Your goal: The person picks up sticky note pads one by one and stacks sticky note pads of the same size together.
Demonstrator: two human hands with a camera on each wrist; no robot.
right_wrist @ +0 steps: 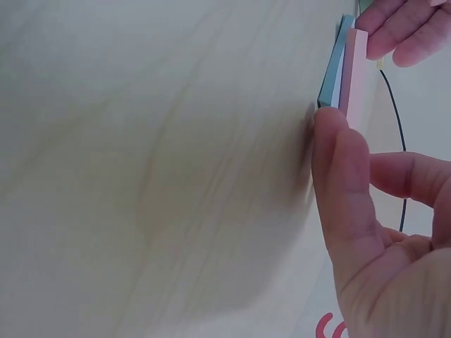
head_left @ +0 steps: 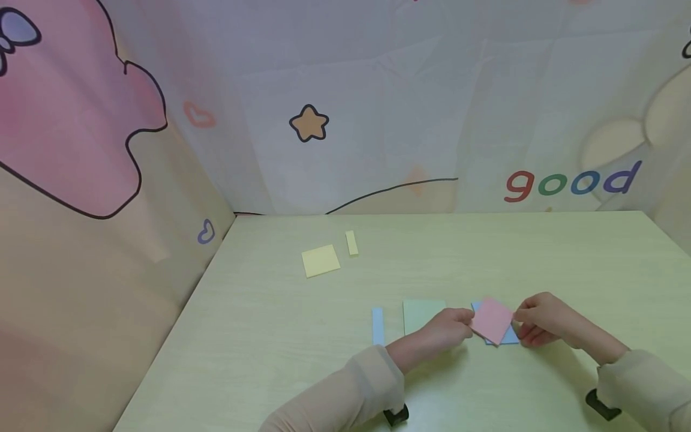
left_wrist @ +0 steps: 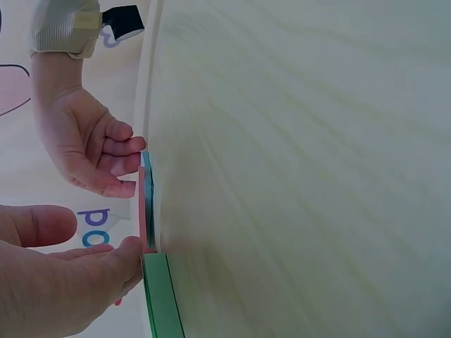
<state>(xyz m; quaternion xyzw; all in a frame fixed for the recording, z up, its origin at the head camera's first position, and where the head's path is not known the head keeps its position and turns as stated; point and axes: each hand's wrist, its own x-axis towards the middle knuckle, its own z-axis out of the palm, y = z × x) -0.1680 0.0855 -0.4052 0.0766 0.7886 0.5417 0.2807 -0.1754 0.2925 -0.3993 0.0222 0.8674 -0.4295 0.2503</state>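
Left grip (head_left: 445,329) and right grip (head_left: 545,321) face inward, flanking the pink pad (head_left: 492,321).

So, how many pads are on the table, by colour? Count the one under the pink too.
Yellow: 2 (yellow square pad, narrow yellow pad)
Blue: 2 (narrow blue pad, blue pad under the pink)
Green: 1 (green pad)
Pink: 1 (pink pad)
Total: 6 visible

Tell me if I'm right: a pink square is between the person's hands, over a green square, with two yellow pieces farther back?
Almost: the pink square is over a blue square, not a green one, as the head view shows. It is indeed between the left hand and right hand, and two yellow pieces lie farther back.
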